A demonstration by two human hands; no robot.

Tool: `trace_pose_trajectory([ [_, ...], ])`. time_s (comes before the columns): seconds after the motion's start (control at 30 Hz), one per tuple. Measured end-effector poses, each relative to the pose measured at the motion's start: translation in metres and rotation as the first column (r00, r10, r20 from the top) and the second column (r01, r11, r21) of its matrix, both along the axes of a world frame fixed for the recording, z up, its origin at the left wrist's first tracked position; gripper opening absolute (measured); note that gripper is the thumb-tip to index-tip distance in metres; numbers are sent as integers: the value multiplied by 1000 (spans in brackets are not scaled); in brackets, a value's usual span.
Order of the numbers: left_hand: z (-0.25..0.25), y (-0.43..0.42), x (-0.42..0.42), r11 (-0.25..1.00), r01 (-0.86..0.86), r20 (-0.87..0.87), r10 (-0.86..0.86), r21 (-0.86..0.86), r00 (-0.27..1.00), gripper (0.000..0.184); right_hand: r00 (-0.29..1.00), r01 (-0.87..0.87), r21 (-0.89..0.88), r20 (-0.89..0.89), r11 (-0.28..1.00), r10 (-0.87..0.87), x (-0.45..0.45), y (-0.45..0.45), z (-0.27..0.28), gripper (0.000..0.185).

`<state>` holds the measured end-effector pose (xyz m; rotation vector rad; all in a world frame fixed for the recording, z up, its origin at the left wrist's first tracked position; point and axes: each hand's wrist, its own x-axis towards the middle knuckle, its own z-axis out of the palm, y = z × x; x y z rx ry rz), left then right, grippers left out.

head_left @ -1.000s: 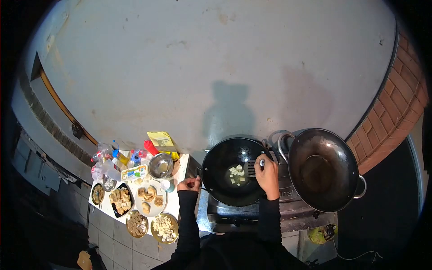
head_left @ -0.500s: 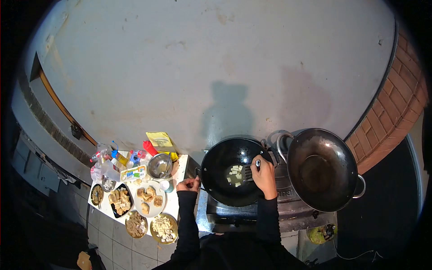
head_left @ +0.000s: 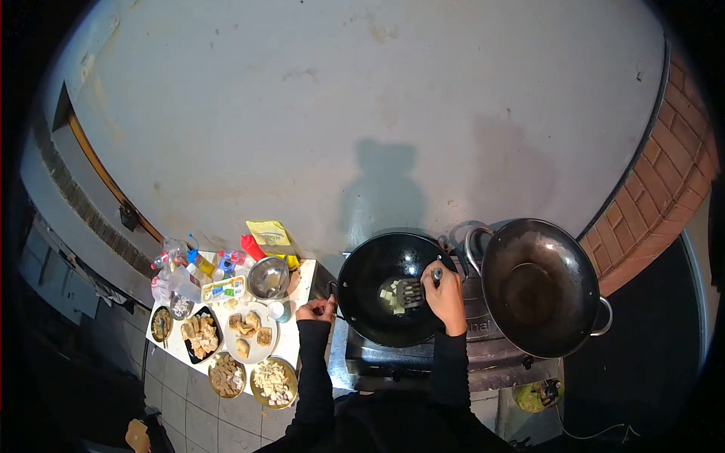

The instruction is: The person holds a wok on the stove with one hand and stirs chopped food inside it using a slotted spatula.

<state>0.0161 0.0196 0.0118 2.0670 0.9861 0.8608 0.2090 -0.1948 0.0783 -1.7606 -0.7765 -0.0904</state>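
Note:
A black wok (head_left: pixel 370 317) sits on the stove with pale cubes (head_left: pixel 391 296) in a little oil at its bottom. My right hand (head_left: pixel 446 297) is closed round the handle of a slotted spatula (head_left: pixel 411 294), whose head lies among the cubes and covers part of them. At the wok's left side, my left hand (head_left: pixel 317 309) is closed on the small wok handle (head_left: pixel 332 289); its fingers partly hide the grip.
A larger, worn wok (head_left: pixel 540 294) stands to the right. On the white table (head_left: pixel 306 275) at left are a plate of browned pieces (head_left: pixel 260 353), a metal bowl (head_left: pixel 267 278), bowls of chopped food (head_left: pixel 273 383) and several bottles. A grey wall rises behind the stove.
The spatula head has shifted slightly left and turned flatter, onto the cubes, which sit closer together. My left hand stays at the wok handle.

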Motion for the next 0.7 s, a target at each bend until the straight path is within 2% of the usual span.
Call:
trace_pose_trajectory([
  [0.13, 1, -2, 1, 1000, -14, -6, 14, 16, 1000, 31, 999, 35, 8, 34, 999, -35, -3, 0, 4, 3],
  [0.2, 1, -2, 2, 1000, -18, 0, 18, 22, 1000, 31, 990, 76, -61, 120, 995, -68, -4, 2, 0, 3],
  [0.27, -1, -2, 1, 999, -24, 0, 24, 32, 1000, 30, 991, 70, -67, 119, 995, -61, -4, 2, -3, 3],
  [0.33, 3, -3, 1, 1000, -25, -9, 25, 1, 1000, 30, 1000, 20, -42, 19, 999, -19, -2, 1, -4, 3],
  [0.47, 2, -2, 1, 1000, -3, 2, 3, -5, 1000, 31, 1000, 21, 11, 21, 1000, -21, -2, -1, 1, 3],
  [0.53, -1, -1, 1, 1000, -6, 7, 6, 1, 1000, 31, 992, 88, -38, 96, 995, -84, -4, -1, 5, 4],
  [0.7, 2, -3, 1, 1000, -16, -47, 15, -13, 999, 33, 995, 51, -76, 93, 996, -44, -3, 0, -5, 4],
])
